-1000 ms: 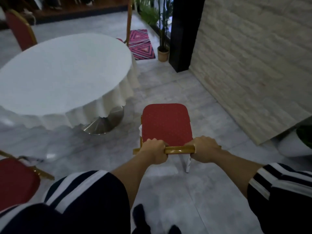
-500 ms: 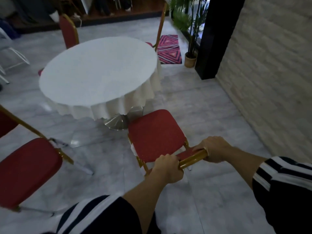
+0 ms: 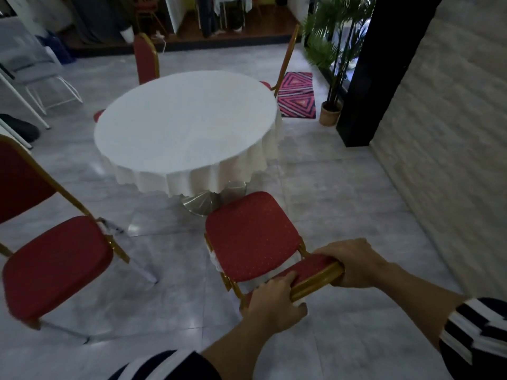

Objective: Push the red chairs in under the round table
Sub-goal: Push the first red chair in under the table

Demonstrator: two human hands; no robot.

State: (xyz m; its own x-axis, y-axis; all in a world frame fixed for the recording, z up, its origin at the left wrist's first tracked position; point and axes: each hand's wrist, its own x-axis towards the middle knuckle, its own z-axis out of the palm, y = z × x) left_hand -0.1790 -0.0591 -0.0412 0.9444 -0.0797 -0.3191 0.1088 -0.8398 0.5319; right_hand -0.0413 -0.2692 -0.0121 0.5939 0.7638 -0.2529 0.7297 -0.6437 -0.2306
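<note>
A red chair (image 3: 249,231) with a gold frame stands just in front of me, its seat pointing at the round table (image 3: 186,124) with a white cloth. My left hand (image 3: 274,305) and my right hand (image 3: 348,263) both grip the top rail of its backrest. The seat's front edge is near the table's metal base (image 3: 203,204). A second red chair (image 3: 55,259) stands apart at the left. Two more red chairs sit at the table's far side, one at the back left (image 3: 145,58), one at the back right (image 3: 285,58).
A stone wall (image 3: 439,133) runs along the right, with a black pillar (image 3: 384,69). A potted plant (image 3: 330,111) and a pink patterned mat (image 3: 297,96) lie beyond the table. Grey chairs (image 3: 30,69) stand at the far left. The floor is grey tile.
The chair has turned to the left to face the table, and both hands turned with it. My view has swung left and lifted, bringing the whole table and the left chair into sight.
</note>
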